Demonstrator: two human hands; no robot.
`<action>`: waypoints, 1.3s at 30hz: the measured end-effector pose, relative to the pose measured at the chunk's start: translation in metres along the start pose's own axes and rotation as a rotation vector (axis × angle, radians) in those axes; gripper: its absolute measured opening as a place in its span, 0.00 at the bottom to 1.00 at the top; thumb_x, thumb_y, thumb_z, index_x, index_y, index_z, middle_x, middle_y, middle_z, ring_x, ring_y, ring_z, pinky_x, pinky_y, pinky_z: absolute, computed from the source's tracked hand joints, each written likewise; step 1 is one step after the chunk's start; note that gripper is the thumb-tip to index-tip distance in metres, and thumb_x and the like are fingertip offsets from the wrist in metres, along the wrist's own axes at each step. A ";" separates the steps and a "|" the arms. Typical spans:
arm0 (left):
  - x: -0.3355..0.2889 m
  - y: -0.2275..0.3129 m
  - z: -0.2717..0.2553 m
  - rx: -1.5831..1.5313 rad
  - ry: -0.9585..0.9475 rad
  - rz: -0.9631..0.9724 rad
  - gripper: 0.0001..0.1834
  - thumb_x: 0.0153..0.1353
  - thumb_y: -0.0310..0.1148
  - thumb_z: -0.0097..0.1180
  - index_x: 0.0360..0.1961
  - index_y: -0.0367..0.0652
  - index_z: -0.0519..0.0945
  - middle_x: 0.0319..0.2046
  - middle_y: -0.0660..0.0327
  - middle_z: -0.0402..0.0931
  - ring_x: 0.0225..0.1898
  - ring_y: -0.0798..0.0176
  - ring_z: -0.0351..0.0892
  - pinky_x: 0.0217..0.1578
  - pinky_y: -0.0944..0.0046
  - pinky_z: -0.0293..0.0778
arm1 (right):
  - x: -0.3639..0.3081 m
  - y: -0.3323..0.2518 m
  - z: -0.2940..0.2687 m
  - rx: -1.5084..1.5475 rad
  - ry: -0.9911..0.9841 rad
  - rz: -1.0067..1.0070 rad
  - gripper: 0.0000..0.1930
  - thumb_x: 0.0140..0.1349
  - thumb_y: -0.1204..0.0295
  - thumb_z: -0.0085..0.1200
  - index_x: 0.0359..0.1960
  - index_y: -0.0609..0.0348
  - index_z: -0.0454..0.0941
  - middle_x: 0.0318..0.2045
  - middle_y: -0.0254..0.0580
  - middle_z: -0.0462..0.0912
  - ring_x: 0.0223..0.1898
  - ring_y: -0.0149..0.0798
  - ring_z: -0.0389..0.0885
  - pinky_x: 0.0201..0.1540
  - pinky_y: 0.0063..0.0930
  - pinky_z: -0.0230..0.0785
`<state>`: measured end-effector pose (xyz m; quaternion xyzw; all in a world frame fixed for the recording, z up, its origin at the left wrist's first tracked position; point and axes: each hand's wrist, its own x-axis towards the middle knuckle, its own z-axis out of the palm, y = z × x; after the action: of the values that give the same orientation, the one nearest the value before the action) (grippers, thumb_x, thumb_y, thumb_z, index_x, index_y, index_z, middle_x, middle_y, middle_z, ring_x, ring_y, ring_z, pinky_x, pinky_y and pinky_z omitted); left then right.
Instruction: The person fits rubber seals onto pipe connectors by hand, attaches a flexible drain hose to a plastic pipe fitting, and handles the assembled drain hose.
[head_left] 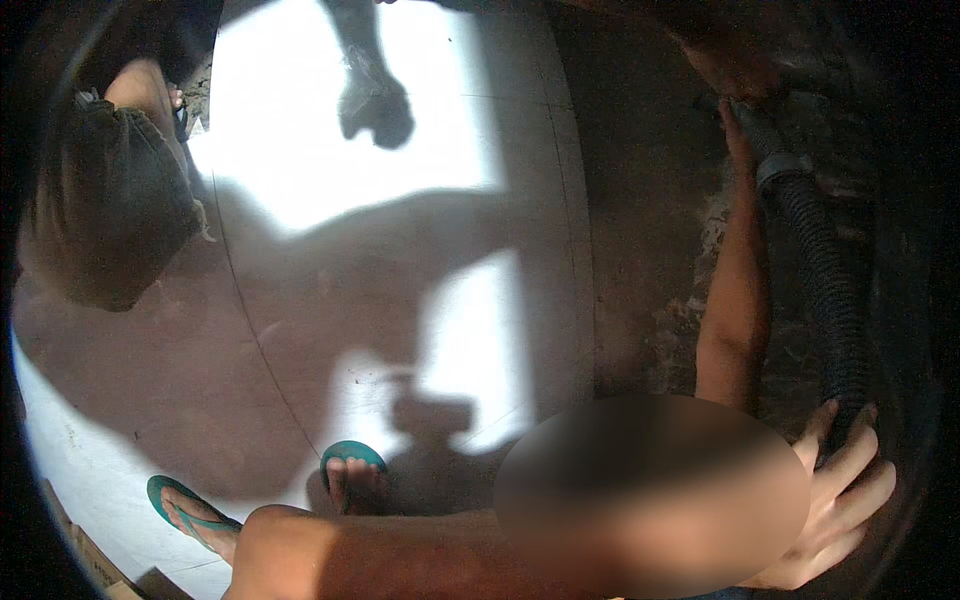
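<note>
A dark corrugated hose (825, 260) with a grey collar (785, 167) runs down the right side. My right hand (850, 490) is wrapped around its near part at the lower right, with the fingers curled over the black ridges. My left arm stretches away from me, and my left hand (739, 142) grips the hose near its far end, above the collar. Part of that hand is in shade behind the hose. Beside the far end is another person's limb (725, 65), too dark to make out clearly. A blurred patch covers part of the lower right.
Another person's knee and dark cloth (115, 205) are at the upper left. My feet in teal flip-flops (345, 460) rest on the pale floor (300, 330), which has thin seams and hard shadows. Cardboard (95, 545) lies in the lower left corner. The right side is dark and rough.
</note>
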<state>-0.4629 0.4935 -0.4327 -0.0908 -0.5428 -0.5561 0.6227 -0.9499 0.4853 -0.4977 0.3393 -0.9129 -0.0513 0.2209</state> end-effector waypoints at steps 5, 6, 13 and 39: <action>-0.001 0.005 0.007 0.005 0.018 -0.005 0.09 0.52 0.38 0.57 0.22 0.46 0.74 0.36 0.59 0.69 0.41 0.55 0.71 0.42 0.55 0.73 | 0.005 0.002 -0.003 -0.019 -0.005 -0.017 0.29 0.54 0.64 0.65 0.57 0.55 0.69 0.58 0.51 0.69 0.60 0.56 0.67 0.59 0.50 0.63; -0.001 0.006 0.008 0.005 0.022 -0.006 0.10 0.52 0.38 0.57 0.21 0.46 0.73 0.36 0.60 0.69 0.40 0.56 0.71 0.42 0.56 0.73 | 0.004 0.000 -0.002 -0.018 -0.010 -0.021 0.29 0.53 0.64 0.65 0.57 0.55 0.69 0.58 0.51 0.69 0.60 0.55 0.67 0.59 0.50 0.63; -0.002 0.026 0.005 0.038 0.042 -0.008 0.12 0.54 0.37 0.59 0.20 0.46 0.71 0.34 0.62 0.68 0.37 0.61 0.69 0.38 0.58 0.71 | -0.051 -0.005 0.002 -0.005 0.019 -0.094 0.29 0.52 0.64 0.67 0.55 0.55 0.70 0.57 0.51 0.70 0.59 0.55 0.69 0.58 0.50 0.64; -0.083 0.100 -0.398 0.515 -0.222 -1.345 0.29 0.44 0.22 0.65 0.51 0.41 0.72 0.46 0.62 0.71 0.48 0.66 0.73 0.49 0.65 0.73 | -0.305 -0.123 -0.038 0.665 -1.247 -0.154 0.28 0.46 0.68 0.71 0.49 0.64 0.76 0.45 0.45 0.79 0.47 0.38 0.77 0.51 0.34 0.70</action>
<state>-0.1376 0.2938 -0.6047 0.3560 -0.6550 -0.6605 0.0891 -0.6550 0.5891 -0.6057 0.3598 -0.8100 0.0298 -0.4621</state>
